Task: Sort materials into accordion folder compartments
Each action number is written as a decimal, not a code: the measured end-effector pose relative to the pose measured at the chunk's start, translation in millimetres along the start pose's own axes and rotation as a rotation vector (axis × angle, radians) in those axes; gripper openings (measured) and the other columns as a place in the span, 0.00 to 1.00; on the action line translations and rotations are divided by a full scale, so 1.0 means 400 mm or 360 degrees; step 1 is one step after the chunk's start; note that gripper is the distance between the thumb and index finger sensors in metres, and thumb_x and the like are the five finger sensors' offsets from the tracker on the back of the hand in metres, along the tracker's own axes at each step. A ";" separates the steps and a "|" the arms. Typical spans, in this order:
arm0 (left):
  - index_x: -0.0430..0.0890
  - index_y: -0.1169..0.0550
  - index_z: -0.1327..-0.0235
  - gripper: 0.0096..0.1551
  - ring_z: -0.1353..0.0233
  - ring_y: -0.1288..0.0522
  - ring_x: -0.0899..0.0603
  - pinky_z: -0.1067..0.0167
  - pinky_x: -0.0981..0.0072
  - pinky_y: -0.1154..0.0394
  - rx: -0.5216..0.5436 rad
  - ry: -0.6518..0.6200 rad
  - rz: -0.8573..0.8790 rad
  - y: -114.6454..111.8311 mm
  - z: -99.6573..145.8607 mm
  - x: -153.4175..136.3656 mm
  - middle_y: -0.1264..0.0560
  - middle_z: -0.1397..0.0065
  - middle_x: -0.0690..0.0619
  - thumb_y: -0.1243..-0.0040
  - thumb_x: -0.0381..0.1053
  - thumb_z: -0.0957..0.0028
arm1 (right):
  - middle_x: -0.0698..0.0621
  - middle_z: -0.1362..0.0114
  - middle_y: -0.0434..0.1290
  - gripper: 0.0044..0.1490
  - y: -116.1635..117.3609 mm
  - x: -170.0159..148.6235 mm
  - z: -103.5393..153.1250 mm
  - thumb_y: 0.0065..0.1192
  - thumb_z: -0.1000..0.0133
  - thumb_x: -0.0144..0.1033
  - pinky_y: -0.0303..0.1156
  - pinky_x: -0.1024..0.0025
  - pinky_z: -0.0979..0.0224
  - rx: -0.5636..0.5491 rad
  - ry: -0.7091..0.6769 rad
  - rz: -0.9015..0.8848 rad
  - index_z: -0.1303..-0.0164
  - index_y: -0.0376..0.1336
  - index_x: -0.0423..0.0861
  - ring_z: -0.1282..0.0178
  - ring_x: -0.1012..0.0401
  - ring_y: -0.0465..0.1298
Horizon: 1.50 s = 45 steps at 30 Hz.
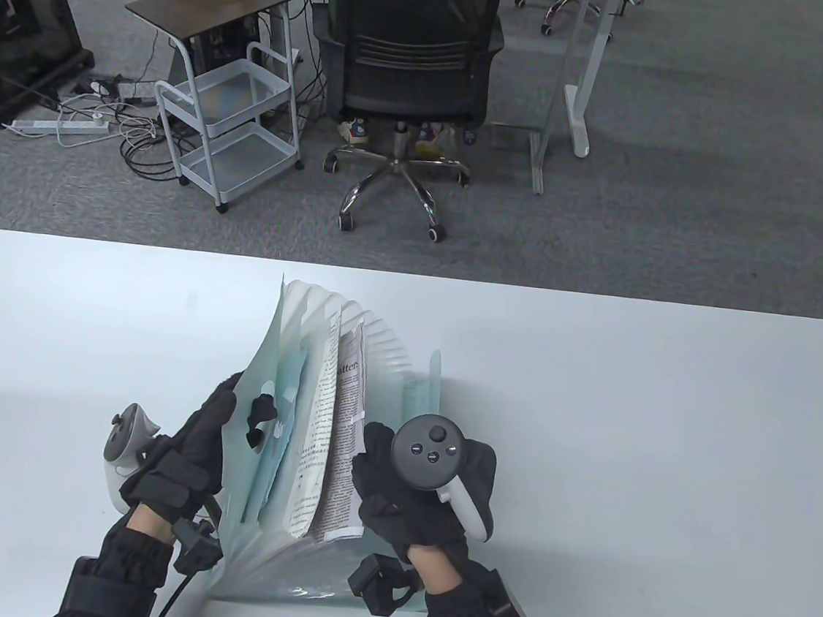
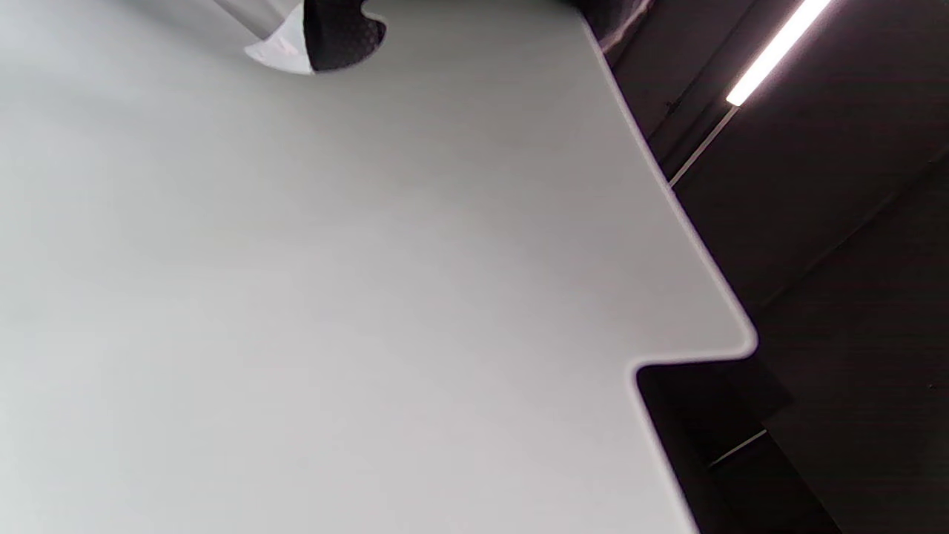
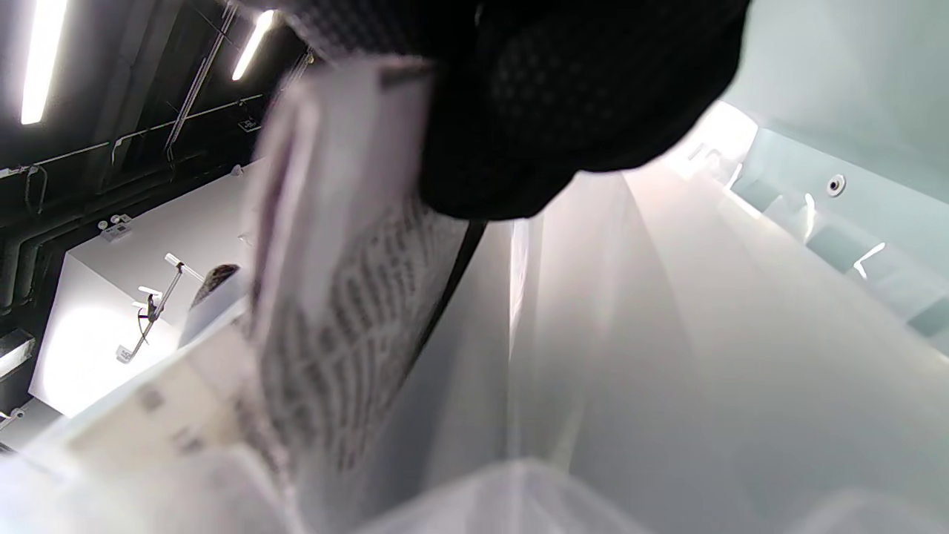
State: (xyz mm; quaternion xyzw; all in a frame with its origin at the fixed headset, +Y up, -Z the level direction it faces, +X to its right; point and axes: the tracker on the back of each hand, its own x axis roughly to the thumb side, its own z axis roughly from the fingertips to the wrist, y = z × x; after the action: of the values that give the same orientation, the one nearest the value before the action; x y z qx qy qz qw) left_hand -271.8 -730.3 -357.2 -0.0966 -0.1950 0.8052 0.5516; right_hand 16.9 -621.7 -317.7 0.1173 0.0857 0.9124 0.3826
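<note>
A pale teal accordion folder (image 1: 287, 354) stands fanned open on the white table (image 1: 626, 434), at its middle. My left hand (image 1: 243, 410) grips the folder's left cover; its fingertips (image 1: 262, 410) show dark through the translucent plastic. My right hand (image 1: 365, 465) holds a bundle of printed papers (image 1: 347, 419) that stands in a compartment near the folder's middle. Another printed sheet (image 1: 318, 424) stands in the compartment just to its left. In the right wrist view a gloved finger (image 3: 563, 111) presses on the blurred printed paper (image 3: 334, 334), beside white dividers (image 3: 667, 334). The left wrist view shows one fingertip (image 2: 341, 30).
The folder's pleats (image 1: 385, 353) fan toward the far side. Bare table lies to the left and right of the folder. A black office chair (image 1: 407, 65) and a white cart (image 1: 229, 120) stand beyond the far edge. The left wrist view shows the table's edge with a notch (image 2: 689, 356).
</note>
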 end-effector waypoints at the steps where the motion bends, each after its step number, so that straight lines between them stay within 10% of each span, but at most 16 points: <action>1: 0.37 0.55 0.08 0.42 0.12 0.64 0.23 0.28 0.27 0.63 0.0000 0.0000 0.0000 0.000 0.000 0.000 0.40 0.17 0.35 0.59 0.58 0.21 | 0.33 0.34 0.71 0.32 0.000 0.000 0.000 0.53 0.33 0.23 0.83 0.68 0.52 0.0004 0.0000 -0.0003 0.21 0.52 0.26 0.54 0.59 0.82; 45: 0.37 0.55 0.08 0.42 0.12 0.64 0.23 0.28 0.27 0.64 -0.0003 0.0000 0.0027 -0.004 -0.001 -0.001 0.40 0.17 0.35 0.59 0.58 0.21 | 0.31 0.33 0.69 0.34 0.036 0.086 -0.015 0.54 0.33 0.23 0.83 0.67 0.51 0.0085 0.0057 0.0258 0.20 0.52 0.26 0.53 0.57 0.83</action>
State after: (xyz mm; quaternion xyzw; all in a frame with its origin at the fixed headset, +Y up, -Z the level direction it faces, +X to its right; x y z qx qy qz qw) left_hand -270.1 -729.9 -356.8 -0.0987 -0.1950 0.8097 0.5446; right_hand -18.1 -607.5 -314.9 0.1178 0.1070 0.9397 0.3027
